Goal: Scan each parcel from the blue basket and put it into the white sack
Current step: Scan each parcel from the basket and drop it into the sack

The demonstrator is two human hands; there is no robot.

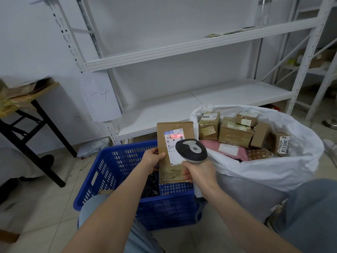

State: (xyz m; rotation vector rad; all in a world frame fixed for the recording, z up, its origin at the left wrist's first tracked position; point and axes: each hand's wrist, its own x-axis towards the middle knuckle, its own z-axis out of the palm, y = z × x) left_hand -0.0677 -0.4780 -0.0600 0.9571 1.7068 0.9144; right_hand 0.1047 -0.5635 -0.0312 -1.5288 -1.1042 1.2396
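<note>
Gripping the parcel (174,141) in the left hand (152,159), right hand (197,171) clutching the scanner (191,151); a tilt could lose the barcode read

The scanner (191,151) head covered the lower right corner of the shipping label (172,154) on the parcel (164,141), and the label's small print was too fine to read. Most of the scanner's handle was buried in the right grip (198,173). The left grip (152,159) reached behind the parcel, so only its thumb showed. The parcel hid the far right corner of the blue basket (109,168) and part of a dark item (151,185) inside it, which could not be identified. In the white sack (273,170), boxes covered most of a pink mailer (211,146). The table (36,96) at left was cut off by the edge.
</note>
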